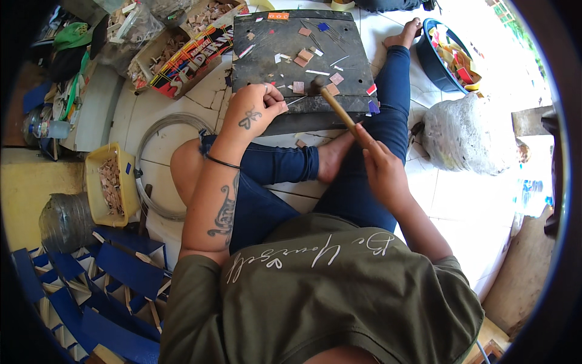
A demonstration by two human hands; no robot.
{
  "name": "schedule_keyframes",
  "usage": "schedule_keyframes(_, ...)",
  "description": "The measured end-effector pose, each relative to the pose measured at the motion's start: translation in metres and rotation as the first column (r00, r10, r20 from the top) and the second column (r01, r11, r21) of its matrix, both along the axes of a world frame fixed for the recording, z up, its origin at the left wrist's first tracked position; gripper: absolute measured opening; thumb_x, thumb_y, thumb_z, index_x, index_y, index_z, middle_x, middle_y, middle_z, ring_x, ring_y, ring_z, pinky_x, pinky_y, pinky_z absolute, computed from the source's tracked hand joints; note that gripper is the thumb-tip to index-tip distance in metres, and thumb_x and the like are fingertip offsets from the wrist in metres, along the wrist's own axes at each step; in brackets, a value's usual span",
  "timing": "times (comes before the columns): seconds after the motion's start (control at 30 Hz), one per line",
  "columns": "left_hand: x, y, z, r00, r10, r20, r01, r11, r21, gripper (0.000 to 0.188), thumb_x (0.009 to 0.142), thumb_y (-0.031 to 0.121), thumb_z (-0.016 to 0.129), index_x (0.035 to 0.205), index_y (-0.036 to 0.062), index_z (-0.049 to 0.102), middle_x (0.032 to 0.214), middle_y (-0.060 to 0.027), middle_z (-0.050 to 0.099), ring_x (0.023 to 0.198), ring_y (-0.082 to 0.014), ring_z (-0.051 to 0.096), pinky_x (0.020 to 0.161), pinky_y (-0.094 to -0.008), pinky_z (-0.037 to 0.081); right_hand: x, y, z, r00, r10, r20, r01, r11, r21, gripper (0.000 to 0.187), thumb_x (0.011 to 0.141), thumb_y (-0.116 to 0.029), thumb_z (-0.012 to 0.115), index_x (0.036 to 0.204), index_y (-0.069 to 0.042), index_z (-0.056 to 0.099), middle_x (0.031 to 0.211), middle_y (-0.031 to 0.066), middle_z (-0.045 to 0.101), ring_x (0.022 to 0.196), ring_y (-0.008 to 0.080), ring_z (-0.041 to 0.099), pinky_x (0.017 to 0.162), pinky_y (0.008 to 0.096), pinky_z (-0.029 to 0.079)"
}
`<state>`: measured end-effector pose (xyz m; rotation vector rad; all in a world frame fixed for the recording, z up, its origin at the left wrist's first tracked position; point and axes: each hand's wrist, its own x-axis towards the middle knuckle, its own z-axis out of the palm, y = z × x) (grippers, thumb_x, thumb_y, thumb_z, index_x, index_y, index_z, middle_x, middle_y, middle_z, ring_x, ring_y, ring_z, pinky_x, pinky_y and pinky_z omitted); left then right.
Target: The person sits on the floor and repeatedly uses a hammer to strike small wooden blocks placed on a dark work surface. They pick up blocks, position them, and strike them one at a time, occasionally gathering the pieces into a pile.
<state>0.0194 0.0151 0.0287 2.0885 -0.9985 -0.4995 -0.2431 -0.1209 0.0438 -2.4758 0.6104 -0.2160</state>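
Observation:
My left hand (257,109) is closed in a pinch over the near left part of a dark, low work board (267,73). A short, thin metal wire (296,100) sticks out from its fingertips to the right. My right hand (383,164) is wrapped round the wooden handle of a hammer (341,113). The dark hammer head (316,85) is over the board, to the right of the wire; I cannot tell whether it touches the surface. Small square wooden pieces (304,57) and several loose wires (341,60) lie scattered on the board.
A printed cardboard box (188,64) and a yellow basket (128,182) hold small wooden pieces. Coiled wire (159,127) lies on the left. A dark blue tub (429,30) of scraps and a plastic-wrapped bundle (467,133) stand right. Blue pieces (115,327) are piled lower left.

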Motion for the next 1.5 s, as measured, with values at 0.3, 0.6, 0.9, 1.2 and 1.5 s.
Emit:
schedule_keyframes(0.3,-0.015,-0.004,-0.011,0.987,-0.018,-0.161,-0.037,0.944,-0.327,0.015,0.082,0.005,0.070,0.096,0.0000,0.069,0.076,-0.0092,0.066,0.065,-0.0169,0.064,0.063,-0.0274,0.051,-0.004,-0.015,0.014,0.976,-0.072,0.207,0.043,0.989,0.139,0.049,0.097,-0.003,0.049,0.145,-0.012,0.046,0.118,0.0216,0.064,0.104,0.0345,0.065,0.089,0.0369,0.050)
schedule_keyframes(0.6,-0.032,-0.020,-0.025,0.988,0.085,0.126,-0.014,0.878,-0.478,0.014,0.082,0.002,0.066,0.096,0.0030,0.068,0.088,-0.0107,0.066,0.080,-0.0268,0.066,0.071,-0.0346,0.052,-0.003,-0.010,0.023,0.977,-0.075,0.199,0.025,0.971,0.238,0.046,0.098,-0.004,0.049,0.144,-0.008,0.046,0.124,0.0205,0.062,0.112,0.0323,0.063,0.095,0.0344,0.047)
schedule_keyframes(0.9,-0.028,-0.026,-0.028,0.963,0.087,0.254,0.041,0.888,-0.457,0.011,0.080,0.005,0.067,0.091,0.0040,0.066,0.086,-0.0105,0.067,0.084,-0.0300,0.062,0.077,-0.0400,0.050,-0.004,-0.008,0.029,0.986,-0.041,0.164,0.001,0.971,0.237,0.046,0.098,-0.004,0.049,0.143,-0.006,0.047,0.126,0.0195,0.062,0.111,0.0321,0.064,0.094,0.0341,0.047)
schedule_keyframes(1.2,-0.023,-0.032,-0.028,0.915,0.093,0.393,0.099,0.892,-0.441,0.008,0.083,0.010,0.072,0.085,0.0029,0.069,0.081,-0.0105,0.069,0.075,-0.0277,0.063,0.069,-0.0365,0.049,-0.001,-0.007,0.037,0.982,0.002,0.190,-0.044,0.975,0.216,0.047,0.097,-0.003,0.050,0.144,-0.007,0.046,0.122,0.0212,0.063,0.108,0.0331,0.064,0.092,0.0353,0.048)
schedule_keyframes(1.5,-0.028,-0.034,-0.030,0.913,0.116,0.390,0.089,0.879,-0.468,0.008,0.084,0.008,0.071,0.085,0.0009,0.069,0.079,-0.0121,0.067,0.075,-0.0297,0.062,0.070,-0.0391,0.049,0.006,0.005,0.061,0.977,0.095,0.194,-0.101,0.995,0.024,0.052,0.096,-0.002,0.051,0.146,-0.015,0.046,0.098,0.0190,0.064,0.079,0.0329,0.065,0.073,0.0366,0.051)
